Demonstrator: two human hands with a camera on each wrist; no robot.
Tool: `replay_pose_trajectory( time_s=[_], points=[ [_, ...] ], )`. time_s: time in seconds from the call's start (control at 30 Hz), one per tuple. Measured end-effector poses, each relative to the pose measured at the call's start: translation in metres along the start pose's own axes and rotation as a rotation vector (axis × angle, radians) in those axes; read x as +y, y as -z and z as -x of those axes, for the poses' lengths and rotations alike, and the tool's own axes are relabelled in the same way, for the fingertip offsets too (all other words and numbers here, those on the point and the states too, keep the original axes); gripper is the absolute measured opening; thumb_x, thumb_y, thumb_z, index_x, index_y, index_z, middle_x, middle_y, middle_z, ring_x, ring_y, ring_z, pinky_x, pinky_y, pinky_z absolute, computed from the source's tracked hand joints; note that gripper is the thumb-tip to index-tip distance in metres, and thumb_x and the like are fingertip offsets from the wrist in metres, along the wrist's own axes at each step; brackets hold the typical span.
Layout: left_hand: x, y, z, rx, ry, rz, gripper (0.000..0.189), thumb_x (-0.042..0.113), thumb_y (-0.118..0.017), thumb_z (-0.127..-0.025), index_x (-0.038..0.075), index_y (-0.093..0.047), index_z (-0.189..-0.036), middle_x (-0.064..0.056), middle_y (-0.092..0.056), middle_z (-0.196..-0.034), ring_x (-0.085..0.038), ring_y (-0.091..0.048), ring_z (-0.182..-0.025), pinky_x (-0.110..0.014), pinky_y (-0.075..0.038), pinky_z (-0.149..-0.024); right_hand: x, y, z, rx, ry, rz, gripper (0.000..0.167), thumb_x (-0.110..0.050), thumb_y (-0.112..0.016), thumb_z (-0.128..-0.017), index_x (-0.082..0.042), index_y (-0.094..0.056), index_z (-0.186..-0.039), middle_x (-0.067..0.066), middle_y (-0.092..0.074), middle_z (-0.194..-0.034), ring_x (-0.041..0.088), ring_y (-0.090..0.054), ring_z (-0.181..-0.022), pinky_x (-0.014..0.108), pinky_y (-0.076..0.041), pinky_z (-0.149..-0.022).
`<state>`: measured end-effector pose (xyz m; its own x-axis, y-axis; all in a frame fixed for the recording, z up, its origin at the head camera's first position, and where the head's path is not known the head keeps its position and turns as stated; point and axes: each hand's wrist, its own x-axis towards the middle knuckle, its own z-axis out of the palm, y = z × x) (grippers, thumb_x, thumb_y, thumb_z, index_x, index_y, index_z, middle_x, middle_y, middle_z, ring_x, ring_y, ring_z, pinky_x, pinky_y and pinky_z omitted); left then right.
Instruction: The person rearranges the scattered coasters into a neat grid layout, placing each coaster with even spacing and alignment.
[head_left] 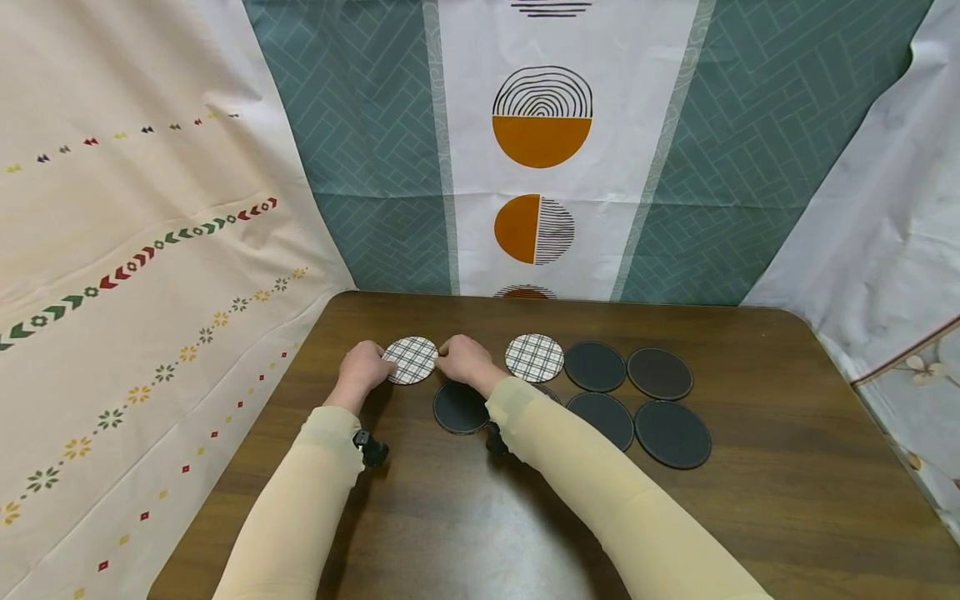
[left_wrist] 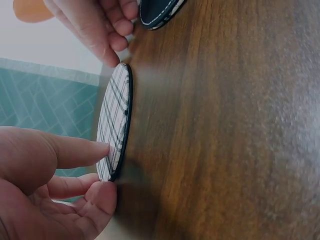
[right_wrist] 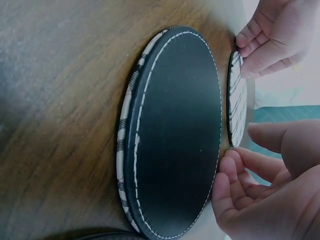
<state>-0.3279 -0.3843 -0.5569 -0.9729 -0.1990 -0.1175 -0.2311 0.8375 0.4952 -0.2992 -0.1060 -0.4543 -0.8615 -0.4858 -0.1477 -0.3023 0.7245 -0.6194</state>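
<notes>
A round plaid coaster point(head_left: 410, 360) lies between the two hands at the back left of the table, its white checked face up. My left hand point(head_left: 363, 367) pinches its left edge, the thumb point(left_wrist: 95, 152) on top and fingers at the rim. At the opposite edge is my right hand point(head_left: 465, 361), with fingertips right at the rim and thumb apart from the fingers in the right wrist view. Just in front of the right hand lies a black coaster point(right_wrist: 175, 135) with white stitching and a plaid edge, partly hidden by the right arm in the head view.
Right of the hands, another plaid coaster point(head_left: 534, 358) lies in the back row beside black coasters point(head_left: 595, 367). More black coasters point(head_left: 672, 434) form a front row, one mostly covered by the right sleeve. Patterned cloths point(head_left: 375, 167) hang behind and beside the brown table point(head_left: 795, 467).
</notes>
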Motion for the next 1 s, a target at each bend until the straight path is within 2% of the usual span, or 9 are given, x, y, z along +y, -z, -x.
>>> replay_pose_trajectory(
  time_s=[0.2,0.27,0.37,0.47,0.6,0.63,0.7,0.87,1.0],
  points=[
    [0.016,0.005,0.015,0.012,-0.007,0.000,0.031,0.027,-0.083,-0.093,-0.002,-0.081,-0.102,-0.016,-0.074,-0.101,-0.032,-0.063,-0.086,-0.048,-0.053,-0.077,0.020,-0.018,-0.027,0.015,0.014,-0.008,0.027,-0.026,-0.063,-0.111,-0.012,-0.084,-0.101,0.003,-0.071,-0.102,0.023,-0.061,-0.084,0.039,-0.050,-0.074],
    [0.036,0.018,0.035,0.001,0.002,-0.006,0.031,0.024,-0.081,-0.094,-0.006,-0.080,-0.105,-0.019,-0.074,-0.103,-0.034,-0.063,-0.088,-0.050,-0.054,-0.080,0.032,-0.027,-0.042,0.029,0.033,-0.009,0.033,-0.027,-0.063,-0.109,-0.016,-0.075,-0.080,-0.001,-0.060,-0.080,0.019,-0.053,-0.072,0.035,-0.045,-0.066],
    [0.072,0.039,0.073,-0.002,0.019,-0.002,0.031,0.019,-0.078,-0.096,-0.010,-0.077,-0.109,-0.023,-0.074,-0.109,-0.036,-0.063,-0.092,-0.051,-0.055,-0.087,0.029,-0.023,-0.039,0.015,0.029,-0.039,0.037,-0.024,-0.064,-0.107,-0.017,-0.070,-0.071,-0.002,-0.054,-0.071,0.018,-0.050,-0.068,0.034,-0.043,-0.064],
    [0.080,0.045,0.086,-0.019,0.021,0.026,0.033,0.019,-0.077,-0.099,-0.011,-0.075,-0.114,-0.025,-0.073,-0.115,-0.037,-0.063,-0.097,-0.051,-0.054,-0.091,0.016,-0.008,-0.016,0.000,0.026,-0.120,0.023,-0.018,-0.066,-0.108,-0.010,-0.085,-0.097,0.004,-0.070,-0.097,0.019,-0.055,-0.081,0.032,-0.047,-0.072],
    [0.078,0.043,0.082,-0.011,0.023,0.063,0.034,0.018,-0.079,-0.098,-0.011,-0.073,-0.115,-0.027,-0.072,-0.118,-0.039,-0.064,-0.102,-0.052,-0.054,-0.092,0.005,0.003,0.004,0.003,0.021,-0.235,0.028,-0.004,-0.069,-0.104,0.003,-0.078,-0.129,0.014,-0.072,-0.125,0.019,-0.053,-0.093,0.030,-0.046,-0.080],
    [0.088,0.049,0.090,-0.008,0.034,0.060,0.033,0.015,-0.078,-0.098,-0.013,-0.071,-0.116,-0.029,-0.071,-0.120,-0.041,-0.064,-0.103,-0.054,-0.054,-0.094,0.006,0.003,0.004,0.004,0.014,-0.261,0.030,-0.003,-0.070,-0.103,0.003,-0.077,-0.131,0.013,-0.072,-0.128,0.018,-0.054,-0.095,0.030,-0.046,-0.081],
    [0.075,0.040,0.078,0.031,0.009,0.061,0.033,0.015,-0.081,-0.095,-0.011,-0.072,-0.112,-0.028,-0.071,-0.115,-0.039,-0.064,-0.098,-0.050,-0.055,-0.088,0.007,0.003,0.005,0.005,-0.002,-0.318,0.035,0.000,-0.072,-0.101,0.003,-0.075,-0.136,0.016,-0.073,-0.132,0.020,-0.057,-0.099,0.030,-0.048,-0.084],
    [0.071,0.038,0.077,0.044,0.023,0.120,0.033,0.013,-0.079,-0.097,-0.011,-0.069,-0.118,-0.027,-0.070,-0.117,-0.039,-0.063,-0.099,-0.050,-0.054,-0.088,0.009,0.004,0.007,0.008,-0.041,-0.462,0.047,0.001,-0.073,-0.101,0.002,-0.068,-0.148,0.021,-0.068,-0.144,0.032,-0.064,-0.122,0.040,-0.055,-0.097],
    [0.085,0.043,0.093,0.046,0.044,0.187,0.036,0.011,-0.075,-0.100,-0.012,-0.065,-0.127,-0.027,-0.069,-0.124,-0.039,-0.062,-0.107,-0.053,-0.052,-0.095,0.010,0.004,0.008,0.003,-0.053,-0.562,0.048,0.001,-0.069,-0.105,0.002,-0.063,-0.153,0.023,-0.066,-0.145,0.035,-0.062,-0.134,0.047,-0.054,-0.107]
  ],
)
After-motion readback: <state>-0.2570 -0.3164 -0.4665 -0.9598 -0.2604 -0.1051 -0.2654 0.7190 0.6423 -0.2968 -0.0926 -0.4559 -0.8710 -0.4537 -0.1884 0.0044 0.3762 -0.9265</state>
